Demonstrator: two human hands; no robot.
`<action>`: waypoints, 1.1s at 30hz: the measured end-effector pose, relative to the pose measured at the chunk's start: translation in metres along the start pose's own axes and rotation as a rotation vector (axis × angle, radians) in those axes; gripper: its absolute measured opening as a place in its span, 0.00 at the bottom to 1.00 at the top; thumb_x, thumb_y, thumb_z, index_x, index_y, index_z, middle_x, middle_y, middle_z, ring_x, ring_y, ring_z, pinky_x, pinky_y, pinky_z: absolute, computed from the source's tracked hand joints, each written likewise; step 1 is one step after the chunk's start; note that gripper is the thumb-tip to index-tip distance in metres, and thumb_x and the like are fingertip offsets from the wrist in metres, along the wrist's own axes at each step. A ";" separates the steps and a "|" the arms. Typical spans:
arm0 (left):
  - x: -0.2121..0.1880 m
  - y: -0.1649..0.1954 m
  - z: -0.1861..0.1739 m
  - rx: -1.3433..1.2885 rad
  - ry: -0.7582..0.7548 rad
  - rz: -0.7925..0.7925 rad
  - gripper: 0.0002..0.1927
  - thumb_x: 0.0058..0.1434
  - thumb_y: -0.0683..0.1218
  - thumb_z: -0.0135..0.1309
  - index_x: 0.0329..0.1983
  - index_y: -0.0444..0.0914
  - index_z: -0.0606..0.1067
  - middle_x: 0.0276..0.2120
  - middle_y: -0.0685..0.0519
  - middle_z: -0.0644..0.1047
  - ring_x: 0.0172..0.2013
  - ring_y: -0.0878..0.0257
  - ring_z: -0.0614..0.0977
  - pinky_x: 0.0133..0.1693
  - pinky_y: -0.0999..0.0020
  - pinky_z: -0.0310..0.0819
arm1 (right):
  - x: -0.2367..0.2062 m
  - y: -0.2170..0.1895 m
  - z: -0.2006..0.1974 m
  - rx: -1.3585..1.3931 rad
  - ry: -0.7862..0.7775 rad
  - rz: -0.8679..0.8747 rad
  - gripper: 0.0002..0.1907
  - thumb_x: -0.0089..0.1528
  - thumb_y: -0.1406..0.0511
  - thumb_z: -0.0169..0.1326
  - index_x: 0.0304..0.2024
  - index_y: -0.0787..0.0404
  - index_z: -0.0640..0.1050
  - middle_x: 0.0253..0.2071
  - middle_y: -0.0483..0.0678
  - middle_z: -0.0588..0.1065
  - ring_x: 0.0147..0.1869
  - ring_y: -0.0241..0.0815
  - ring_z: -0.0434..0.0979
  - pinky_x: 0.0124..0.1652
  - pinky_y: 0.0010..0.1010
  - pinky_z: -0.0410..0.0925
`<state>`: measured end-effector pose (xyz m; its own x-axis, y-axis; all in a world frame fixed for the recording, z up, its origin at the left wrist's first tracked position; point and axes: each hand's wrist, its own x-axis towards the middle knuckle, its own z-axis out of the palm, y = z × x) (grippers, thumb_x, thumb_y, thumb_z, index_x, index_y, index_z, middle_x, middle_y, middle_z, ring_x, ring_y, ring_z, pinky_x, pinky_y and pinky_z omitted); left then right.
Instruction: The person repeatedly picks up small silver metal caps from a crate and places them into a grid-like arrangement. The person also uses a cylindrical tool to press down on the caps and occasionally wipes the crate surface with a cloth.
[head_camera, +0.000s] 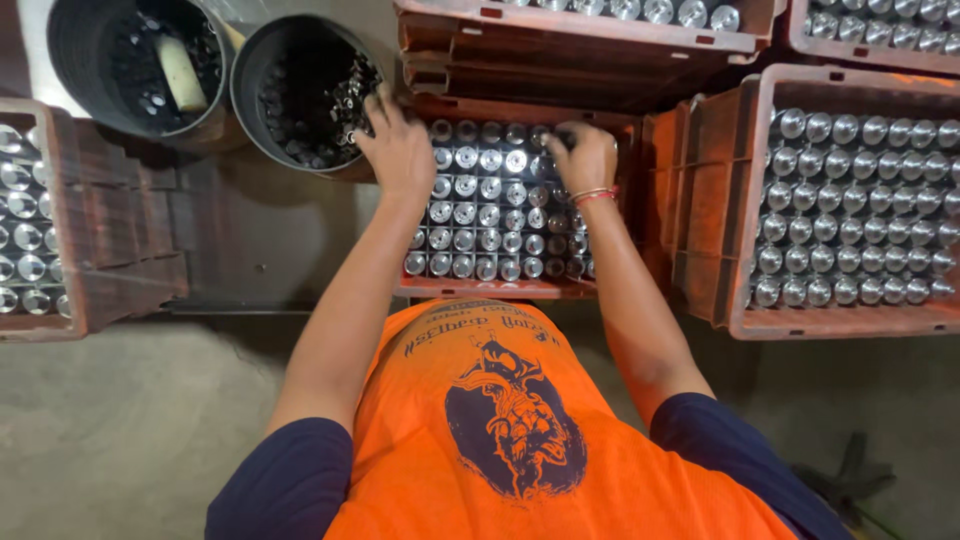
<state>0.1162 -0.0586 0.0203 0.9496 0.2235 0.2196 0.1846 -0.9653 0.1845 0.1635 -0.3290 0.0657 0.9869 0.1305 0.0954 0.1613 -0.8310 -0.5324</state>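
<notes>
An orange crate (480, 288) in front of me holds rows of upright shiny metal cylinders (490, 215). My left hand (398, 148) rests at the crate's far left corner, fingers spread over the cylinders and close to a black bucket (262, 120). At the far right side of the same crate, my right hand (583, 155) is curled down onto the cylinders, with a red thread band on its wrist. Whether either hand grips a piece is hidden by the backs of the hands.
The bucket near my left hand contains small metal parts (340, 105); a second black bucket (75, 90) stands left of it. More orange crates of cylinders stand at right (850, 320), left (120, 240) and stacked behind (580, 40). The floor is bare concrete.
</notes>
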 end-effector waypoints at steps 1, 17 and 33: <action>-0.002 0.003 0.000 -0.063 -0.003 -0.068 0.11 0.57 0.45 0.58 0.39 0.36 0.83 0.70 0.37 0.60 0.68 0.38 0.59 0.53 0.33 0.60 | 0.004 -0.004 0.003 -0.045 -0.034 0.010 0.19 0.54 0.55 0.70 0.38 0.63 0.85 0.36 0.60 0.81 0.40 0.59 0.82 0.42 0.44 0.74; -0.004 -0.041 -0.024 -2.029 -0.106 -0.632 0.16 0.80 0.55 0.50 0.58 0.39 0.70 0.48 0.45 0.73 0.48 0.50 0.71 0.49 0.54 0.68 | -0.006 -0.015 0.033 -0.213 0.147 0.030 0.07 0.64 0.61 0.60 0.41 0.51 0.87 0.50 0.57 0.80 0.51 0.61 0.80 0.50 0.47 0.72; 0.006 -0.011 -0.016 -0.133 -0.218 0.240 0.06 0.64 0.37 0.53 0.44 0.31 0.73 0.55 0.33 0.71 0.43 0.41 0.80 0.40 0.52 0.79 | -0.012 0.007 0.014 0.345 -0.080 0.294 0.23 0.68 0.56 0.60 0.55 0.66 0.72 0.43 0.65 0.76 0.44 0.63 0.78 0.44 0.50 0.71</action>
<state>0.1161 -0.0448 0.0352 0.9964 -0.0556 0.0645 -0.0715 -0.9578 0.2784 0.1527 -0.3287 0.0488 0.9866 -0.0314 -0.1600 -0.1455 -0.6119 -0.7774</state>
